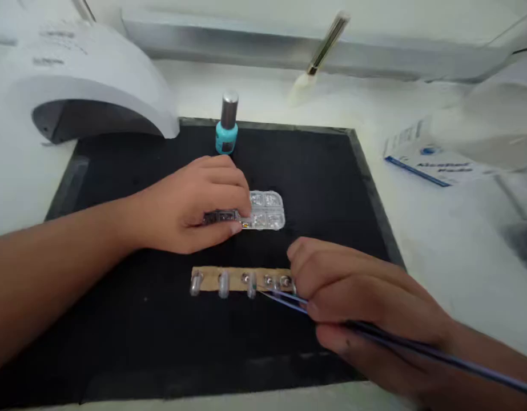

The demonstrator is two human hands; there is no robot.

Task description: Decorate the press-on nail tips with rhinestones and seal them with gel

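The left hand (207,202), fingers curled and thumb along the near edge, has hold of a clear case (269,210) on the black mat (160,337), its visible compartments holding tiny pale, dark and yellowish bits. The right hand (361,291) is closed around tweezers (434,350), their points slightly parted beside a clear nail tip (252,285) on a tan strip (212,281) nearer the person. Behind the case stands a capped bottle (226,138) of turquoise polish.
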